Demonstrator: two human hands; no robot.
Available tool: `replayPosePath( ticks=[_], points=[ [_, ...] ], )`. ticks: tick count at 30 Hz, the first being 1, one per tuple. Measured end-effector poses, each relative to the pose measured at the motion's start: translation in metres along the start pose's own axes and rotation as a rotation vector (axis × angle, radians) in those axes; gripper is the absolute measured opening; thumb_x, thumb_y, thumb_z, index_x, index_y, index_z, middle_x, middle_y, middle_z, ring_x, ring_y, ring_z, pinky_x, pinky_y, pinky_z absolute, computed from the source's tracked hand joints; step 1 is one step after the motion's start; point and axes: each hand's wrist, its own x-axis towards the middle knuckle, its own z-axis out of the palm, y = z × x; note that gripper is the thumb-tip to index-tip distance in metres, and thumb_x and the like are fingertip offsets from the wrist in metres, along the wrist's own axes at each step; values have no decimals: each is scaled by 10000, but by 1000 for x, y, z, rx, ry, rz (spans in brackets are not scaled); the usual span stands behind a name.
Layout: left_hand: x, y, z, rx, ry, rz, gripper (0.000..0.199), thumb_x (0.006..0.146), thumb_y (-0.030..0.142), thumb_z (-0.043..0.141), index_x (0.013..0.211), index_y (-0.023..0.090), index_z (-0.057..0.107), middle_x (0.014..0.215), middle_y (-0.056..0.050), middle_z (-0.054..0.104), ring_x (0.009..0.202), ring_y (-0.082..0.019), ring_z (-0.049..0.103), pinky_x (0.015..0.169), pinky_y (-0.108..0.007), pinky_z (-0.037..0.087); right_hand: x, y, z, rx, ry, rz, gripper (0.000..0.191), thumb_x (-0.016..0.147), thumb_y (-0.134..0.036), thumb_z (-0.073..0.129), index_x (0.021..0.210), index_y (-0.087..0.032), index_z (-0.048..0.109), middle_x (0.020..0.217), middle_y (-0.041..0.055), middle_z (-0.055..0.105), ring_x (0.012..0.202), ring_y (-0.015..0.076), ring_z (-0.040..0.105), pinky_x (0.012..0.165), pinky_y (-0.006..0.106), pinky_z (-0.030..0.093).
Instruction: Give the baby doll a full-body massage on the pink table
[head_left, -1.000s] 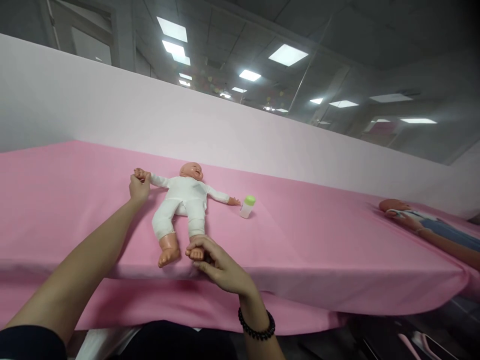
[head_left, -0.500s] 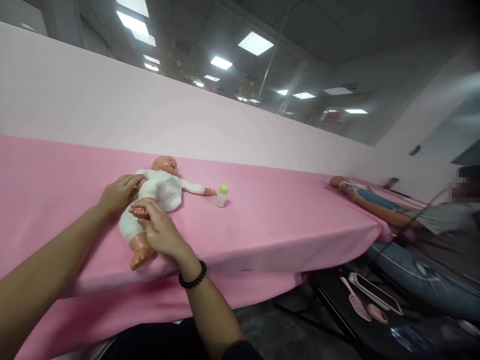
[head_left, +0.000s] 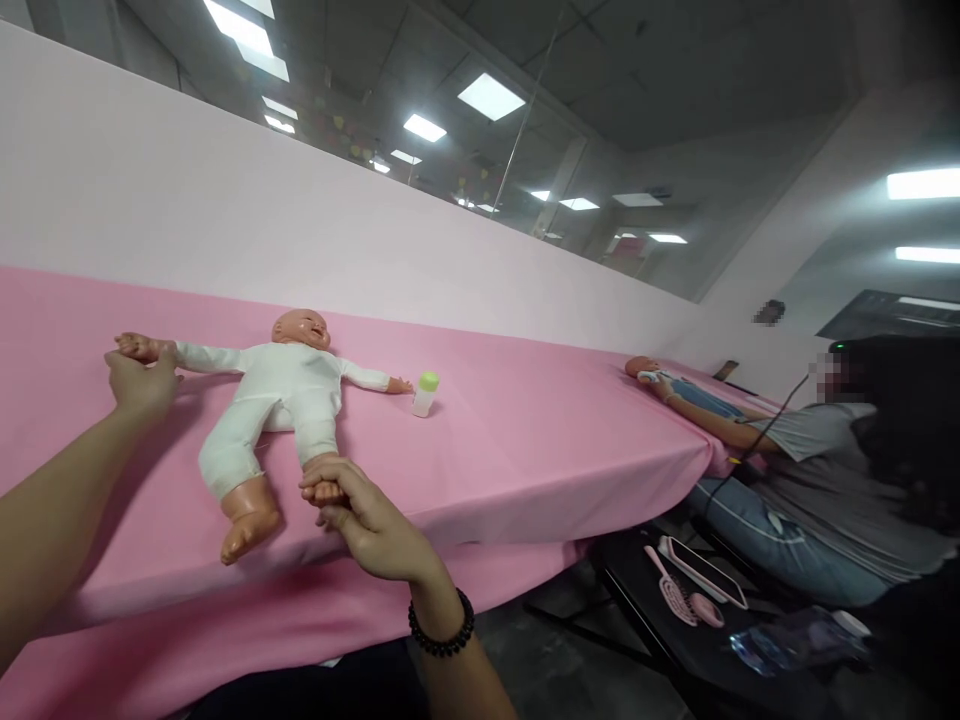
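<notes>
A baby doll [head_left: 289, 375] with a white cloth body lies on its back on the pink-covered table [head_left: 510, 440], head toward the wall. My left hand [head_left: 142, 385] is closed around the doll's hand at the far left, its arm stretched out sideways. Lower down, my right hand [head_left: 371, 515] grips the doll's foot on the right side; that leg is straight. The doll's other leg rests on the cloth, slightly bent. Close to the doll's free hand stands a small bottle [head_left: 424, 395] with a light green cap.
To the right, another person [head_left: 847, 480] reaches toward a second doll [head_left: 697, 393] on the table. Below, a black surface [head_left: 652, 625] holds a pink hairbrush [head_left: 675, 598], a phone-like flat object [head_left: 705, 573], a small pink item [head_left: 707, 610] and a clear plastic bottle [head_left: 795, 640].
My left hand has drawn the doll's arm out to the left, away from its body. With my right hand, the doll's bent leg has come down and straightened. The view has shifted slightly right.
</notes>
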Motion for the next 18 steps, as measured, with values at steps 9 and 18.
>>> replayPosePath(
  ticks=[9, 18],
  points=[
    [-46, 52, 11, 342, -108, 570, 438, 976, 506, 407, 1197, 204, 636, 1231, -113, 682, 1163, -306, 612, 905, -431, 520, 91, 12, 26, 106, 79, -43, 324, 949, -68, 460, 1214, -234, 548, 1317, 69, 545, 1214, 192, 567, 922, 323, 574],
    [-24, 29, -2, 134, 175, 190, 503, 957, 425, 543, 1348, 122, 451, 1188, -151, 667, 922, -287, 669, 762, -419, 569, 55, -10, 23, 149, 121, -74, 316, 953, -155, 534, 1254, -244, 571, 1322, 72, 532, 1212, 194, 568, 934, 331, 571]
  ],
)
